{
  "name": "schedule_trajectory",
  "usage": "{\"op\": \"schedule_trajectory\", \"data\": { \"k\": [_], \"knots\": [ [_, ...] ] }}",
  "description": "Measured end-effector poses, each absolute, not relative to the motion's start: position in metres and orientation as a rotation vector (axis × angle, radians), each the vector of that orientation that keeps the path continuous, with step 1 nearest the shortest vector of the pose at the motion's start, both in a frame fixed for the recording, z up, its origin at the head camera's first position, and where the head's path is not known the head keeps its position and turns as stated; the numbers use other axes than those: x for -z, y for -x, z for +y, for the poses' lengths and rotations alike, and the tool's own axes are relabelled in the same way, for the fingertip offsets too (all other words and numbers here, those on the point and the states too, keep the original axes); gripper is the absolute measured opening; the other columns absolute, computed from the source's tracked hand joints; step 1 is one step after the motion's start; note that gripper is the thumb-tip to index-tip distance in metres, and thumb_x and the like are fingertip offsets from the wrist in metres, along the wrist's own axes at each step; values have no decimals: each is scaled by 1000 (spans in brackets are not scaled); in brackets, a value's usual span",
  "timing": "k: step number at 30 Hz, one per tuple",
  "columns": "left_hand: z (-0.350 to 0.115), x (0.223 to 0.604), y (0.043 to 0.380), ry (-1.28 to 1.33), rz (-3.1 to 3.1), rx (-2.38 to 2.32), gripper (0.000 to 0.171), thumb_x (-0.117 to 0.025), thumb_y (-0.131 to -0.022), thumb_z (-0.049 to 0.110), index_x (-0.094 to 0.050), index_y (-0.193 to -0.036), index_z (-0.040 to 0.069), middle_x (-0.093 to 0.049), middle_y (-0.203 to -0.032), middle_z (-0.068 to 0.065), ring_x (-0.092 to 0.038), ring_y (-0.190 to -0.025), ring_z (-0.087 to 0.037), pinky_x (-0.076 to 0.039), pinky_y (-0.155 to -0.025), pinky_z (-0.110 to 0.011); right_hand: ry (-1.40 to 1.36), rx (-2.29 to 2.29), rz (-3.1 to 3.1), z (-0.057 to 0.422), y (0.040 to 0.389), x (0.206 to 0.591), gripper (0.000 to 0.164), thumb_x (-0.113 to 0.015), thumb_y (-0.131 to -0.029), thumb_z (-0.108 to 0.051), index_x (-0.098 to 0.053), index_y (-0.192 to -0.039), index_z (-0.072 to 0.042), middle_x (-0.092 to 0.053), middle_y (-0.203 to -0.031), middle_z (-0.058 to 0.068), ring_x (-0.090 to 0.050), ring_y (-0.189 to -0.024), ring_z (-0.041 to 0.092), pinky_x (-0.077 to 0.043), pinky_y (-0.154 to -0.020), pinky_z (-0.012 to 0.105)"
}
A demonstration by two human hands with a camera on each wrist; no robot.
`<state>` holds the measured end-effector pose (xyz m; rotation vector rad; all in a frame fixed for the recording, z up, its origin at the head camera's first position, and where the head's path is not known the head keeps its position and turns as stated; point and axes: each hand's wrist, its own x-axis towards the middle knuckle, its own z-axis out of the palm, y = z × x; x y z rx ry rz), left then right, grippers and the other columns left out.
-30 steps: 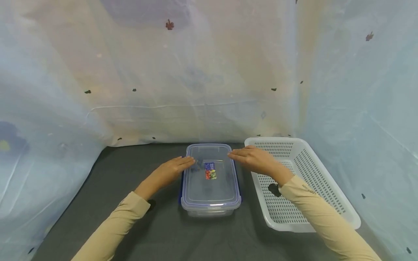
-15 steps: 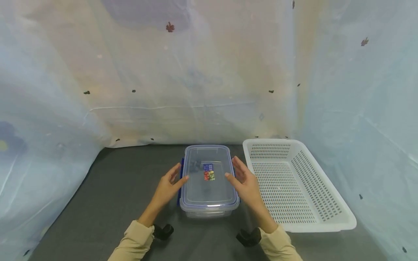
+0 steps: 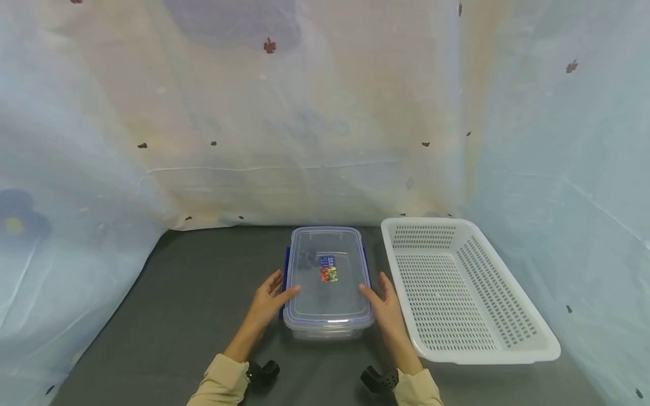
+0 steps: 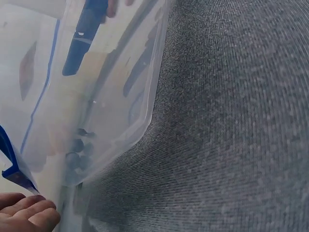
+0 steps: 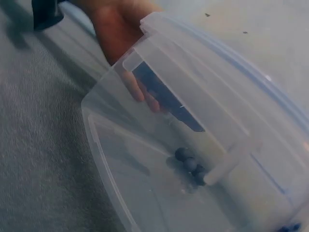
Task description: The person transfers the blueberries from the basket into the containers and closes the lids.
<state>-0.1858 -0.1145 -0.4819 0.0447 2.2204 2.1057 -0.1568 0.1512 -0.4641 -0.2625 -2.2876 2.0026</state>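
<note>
A clear plastic food container (image 3: pixel 327 334) stands on the dark cloth under a clear lid (image 3: pixel 325 304) with a small fruit label (image 3: pixel 328 269). Several dark round pieces (image 5: pixel 189 163) lie inside. My left hand (image 3: pixel 268 301) is at its left side, thumb at the lid's rim and fingers beside the wall. Close to those fingertips, a blue clip (image 4: pixel 18 169) stands away from the wall. Across the box, my right hand (image 3: pixel 387 311) has its thumb at the right rim and its fingers spread along that side, near another blue clip (image 4: pixel 87 36).
A white perforated basket (image 3: pixel 447 304) stands just right of the container, close to my right hand. Pale patterned sheeting (image 3: pixel 325 113) hangs behind and on both sides. Black wrist cameras (image 3: pixel 264 374) sit at both cuffs.
My hands have come down from the far end of the lid to the container's two sides, then slid nearer along them. The fingers have spread from the thumbs. The container and basket stay put.
</note>
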Motion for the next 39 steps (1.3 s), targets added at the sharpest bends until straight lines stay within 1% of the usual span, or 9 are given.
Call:
{"op": "schedule_trajectory", "data": {
  "k": [9, 13, 16, 18, 20, 23, 31, 35, 39],
  "knots": [
    [-125, 485, 186, 54, 2143, -2158, 84, -74, -87, 25, -27, -148, -7, -36, -147, -28, -37, -133, -38, -33, -107, -47, 197, -2282, -2118, 143, 164, 470, 81, -67, -91, -22, -20, -148, 11, -25, -151, 31, -25, -138, 43, -24, -110, 49],
    [-130, 487, 189, 123, 2010, -2251, 78, -70, -88, 18, -27, -148, -8, -46, -137, -28, -48, -122, -32, -41, -100, -38, 162, -2422, -2051, 137, 173, 475, 84, -67, -91, -19, -15, -149, 12, -22, -152, 31, -26, -138, 43, -27, -110, 49],
    [-131, 489, 193, 141, 1917, -2323, 73, -69, -88, 13, -29, -145, -10, -54, -128, -24, -54, -112, -23, -46, -91, -28, 174, -2537, -1975, 135, 182, 480, 84, -65, -91, -17, -12, -149, 11, -24, -151, 31, -36, -133, 41, -34, -106, 47],
    [-130, 490, 196, 138, 1873, -2363, 67, -68, -88, 11, -34, -141, -12, -59, -121, -21, -57, -105, -19, -48, -87, -25, 179, -2593, -1935, 135, 187, 483, 80, -64, -91, -17, -15, -149, 10, -30, -148, 31, -45, -126, 38, -41, -101, 45],
    [-130, 490, 198, 153, 1853, -2385, 60, -68, -88, 10, -40, -137, -12, -62, -115, -16, -60, -100, -16, -49, -83, -25, 185, -2617, -1921, 134, 190, 484, 75, -63, -91, -16, -21, -149, 8, -38, -143, 30, -53, -118, 32, -46, -95, 42],
    [-130, 489, 198, 172, 1832, -2413, 56, -69, -88, 8, -43, -134, -12, -64, -113, -15, -62, -95, -16, -51, -81, -27, 175, -2656, -1872, 134, 192, 484, 70, -63, -90, -12, -27, -147, 6, -43, -140, 28, -57, -112, 28, -49, -90, 39],
    [-131, 477, 197, 230, 2020, -2367, 69, -80, -81, 12, -43, -138, -2, -60, -123, -21, -64, -95, -17, -54, -78, -27, 146, -2479, -1872, 136, 193, 470, 81, -72, -79, 2, -31, -148, 3, -38, -147, 23, -43, -129, 36, -44, -99, 42],
    [-130, 472, 196, 240, 2109, -2330, 70, -81, -79, 10, -45, -139, 2, -60, -123, -21, -64, -97, -19, -53, -77, -25, 88, -2430, -1878, 135, 193, 465, 80, -73, -76, 7, -34, -146, 4, -40, -145, 24, -40, -132, 35, -41, -101, 35],
    [-129, 468, 194, 189, 2177, -2298, 68, -80, -80, 7, -47, -140, 2, -57, -128, -22, -59, -111, -26, -51, -81, -22, 30, -2454, -1864, 135, 193, 465, 79, -69, -77, 10, -32, -147, 7, -37, -147, 25, -35, -136, 34, -41, -100, 29]
  ]
}}
